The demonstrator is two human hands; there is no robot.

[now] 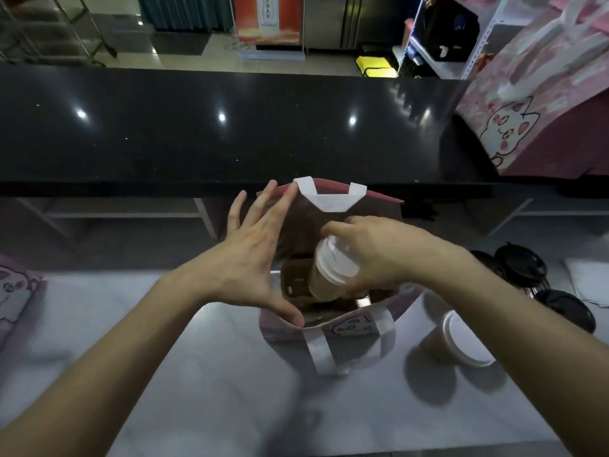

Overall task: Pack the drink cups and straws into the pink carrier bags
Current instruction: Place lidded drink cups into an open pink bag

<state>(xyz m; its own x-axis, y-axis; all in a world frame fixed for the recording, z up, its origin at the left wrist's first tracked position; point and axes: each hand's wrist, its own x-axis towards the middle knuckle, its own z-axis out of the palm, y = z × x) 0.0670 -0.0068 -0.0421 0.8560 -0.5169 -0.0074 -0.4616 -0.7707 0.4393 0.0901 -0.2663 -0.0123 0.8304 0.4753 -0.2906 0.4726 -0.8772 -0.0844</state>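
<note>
A pink carrier bag with white handles stands open in the middle of the counter. My left hand spreads its mouth, fingers straight against the far rim and thumb on the near rim. My right hand grips a lidded cup of brown drink, tilted, inside the bag's mouth above a brown cardboard insert. A second lidded cup stands on the counter to the right of the bag, under my right forearm. No straws are visible.
A raised black ledge runs across behind the bag. A large pink cat-print bag stands at the far right, another at the left edge. Black lids and white paper lie to the right.
</note>
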